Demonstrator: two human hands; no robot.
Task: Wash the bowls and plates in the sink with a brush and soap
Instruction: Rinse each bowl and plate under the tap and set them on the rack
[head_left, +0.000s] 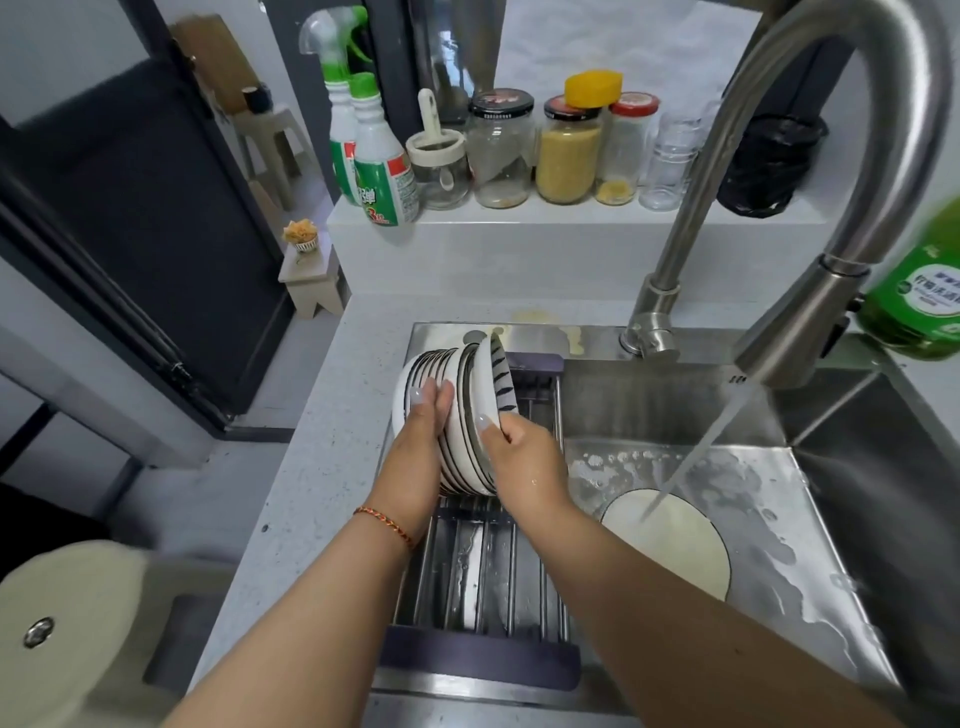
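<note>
A stack of white bowls with dark stripes (460, 415) stands on edge on the roll-up drying rack (483, 566) over the sink's left part. My left hand (423, 431) presses against the stack's left side. My right hand (519, 452) grips the rightmost striped bowl (500, 379) at its rim. A cream plate (675, 545) lies flat in the sink basin (831, 519), and water from the steel faucet (810, 218) runs onto it. Foam floats around the plate. No brush is in sight.
A green dish soap bottle (919, 291) stands at the right edge. On the back ledge stand two spray bottles (369, 150), several jars (566, 150), a yellow sponge (592, 88) and a black bag (769, 161). The grey counter (311, 467) lies to the left.
</note>
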